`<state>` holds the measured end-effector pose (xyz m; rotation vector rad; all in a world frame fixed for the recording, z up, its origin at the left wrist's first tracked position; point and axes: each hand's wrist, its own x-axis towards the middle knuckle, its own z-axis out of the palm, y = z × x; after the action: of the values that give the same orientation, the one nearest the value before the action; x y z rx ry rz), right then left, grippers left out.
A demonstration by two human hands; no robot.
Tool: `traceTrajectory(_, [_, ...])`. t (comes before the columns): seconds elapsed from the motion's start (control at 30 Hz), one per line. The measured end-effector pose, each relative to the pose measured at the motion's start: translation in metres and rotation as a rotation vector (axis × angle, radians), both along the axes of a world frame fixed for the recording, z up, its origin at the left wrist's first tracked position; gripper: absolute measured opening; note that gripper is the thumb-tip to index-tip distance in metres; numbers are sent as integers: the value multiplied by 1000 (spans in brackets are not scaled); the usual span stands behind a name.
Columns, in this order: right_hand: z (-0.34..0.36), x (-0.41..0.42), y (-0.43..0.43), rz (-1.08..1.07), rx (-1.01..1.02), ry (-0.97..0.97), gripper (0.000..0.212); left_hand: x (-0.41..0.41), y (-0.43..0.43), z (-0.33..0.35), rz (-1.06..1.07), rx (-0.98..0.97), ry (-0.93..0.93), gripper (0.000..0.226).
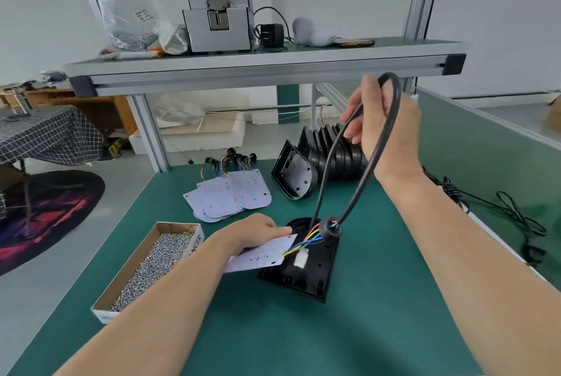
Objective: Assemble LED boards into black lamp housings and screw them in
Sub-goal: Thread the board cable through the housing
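Your left hand [255,231] pinches the LED board [261,258] by its edge, and it looks thin and brittle, so edges only. Your right hand [384,123] grips the springy black cable [397,96] above the housing [315,275].

I'm in an assembly workshop: green bench mat [273,330], metal-frame shelf [264,70] holding a grey machine [217,11], box of screws [151,266], stacked boards [227,196] and black housings [334,150].

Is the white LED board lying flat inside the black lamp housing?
No, the left hand holds the white LED board up at the left edge of the black lamp housing.
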<state>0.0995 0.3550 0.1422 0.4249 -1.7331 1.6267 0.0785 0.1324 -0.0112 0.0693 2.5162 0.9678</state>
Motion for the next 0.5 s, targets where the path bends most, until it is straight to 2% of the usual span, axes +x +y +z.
traceTrajectory(0.23, [-8, 7, 6, 25, -29, -63, 39, 3, 3, -8, 59, 102, -24, 39])
traceTrajectory(0.3, [-5, 8, 6, 35, -22, -48, 38, 2, -2, -12, 99, 118, -10, 32])
traceTrajectory(0.4, [2, 8, 6, 11, 16, -14, 41, 1, -8, -13, 184, 242, -24, 16])
traceTrajectory(0.5, [10, 8, 10, -55, 91, 54, 41, 5, -12, -7, 251, 344, -13, 19])
